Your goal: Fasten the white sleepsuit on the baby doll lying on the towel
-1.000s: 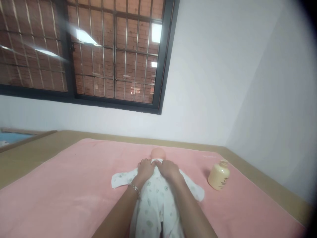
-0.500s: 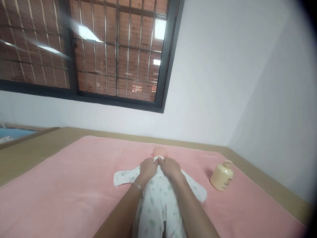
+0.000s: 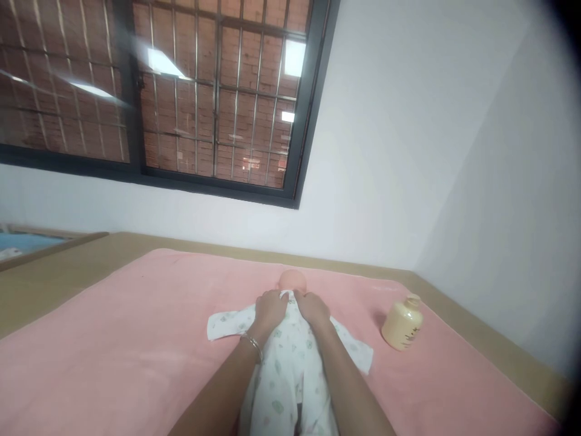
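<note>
table: tan, showing left, far and right
cloth: pink, over most of the table
doll: on the cloth, head toward the far edge
clothes: white, printed, sleeves out on the cloth
bottle: cream, upright on the cloth, right of the doll

A large window with a dark frame fills the upper left of my feed. Behind its glass I see thin metal bars crossing in a grid, and past them a reddish-brown brick wall. Bright white patches of light lie on the panes, some slanted, some boxy. The window is set in a plain white wall, which meets a greyer side wall at a slanting line on the right. Below, the tan rim of a counter runs along the white wall. At the far left, beyond a raised brown edge, I can make out a pale blue surface, too cut off to name.
</note>
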A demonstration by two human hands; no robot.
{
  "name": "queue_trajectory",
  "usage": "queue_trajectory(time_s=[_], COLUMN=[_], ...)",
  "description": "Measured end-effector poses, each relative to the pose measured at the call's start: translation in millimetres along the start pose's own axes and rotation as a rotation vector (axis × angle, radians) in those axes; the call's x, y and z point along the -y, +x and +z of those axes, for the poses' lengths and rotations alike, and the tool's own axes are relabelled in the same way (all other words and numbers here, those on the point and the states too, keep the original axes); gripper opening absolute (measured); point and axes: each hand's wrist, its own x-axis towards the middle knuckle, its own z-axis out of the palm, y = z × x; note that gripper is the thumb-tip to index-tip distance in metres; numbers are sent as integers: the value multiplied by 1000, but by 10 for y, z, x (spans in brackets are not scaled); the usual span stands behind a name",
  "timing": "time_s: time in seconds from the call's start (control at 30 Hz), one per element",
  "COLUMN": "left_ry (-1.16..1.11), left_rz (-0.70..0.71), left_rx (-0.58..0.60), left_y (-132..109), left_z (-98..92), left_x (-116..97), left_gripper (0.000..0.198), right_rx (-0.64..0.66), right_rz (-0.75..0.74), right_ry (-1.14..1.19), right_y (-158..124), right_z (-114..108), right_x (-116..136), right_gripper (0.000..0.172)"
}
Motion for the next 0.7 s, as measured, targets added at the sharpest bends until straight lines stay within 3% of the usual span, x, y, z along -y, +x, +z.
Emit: queue_trajectory(time_s=[0.1, 0.7], left_ry=[3, 7], left_rz=[-11, -15], left_rx=[-2, 8], left_y=[0, -2], left_z=[-11, -34], left_x=[-8, -25], left_gripper=[46, 43], right_rx=[-66, -60], right_rz=[0, -20], right_ry=[36, 32], right_y=[8, 39], right_z=[12, 28], right_x=[-8, -35], right_gripper=[69, 71])
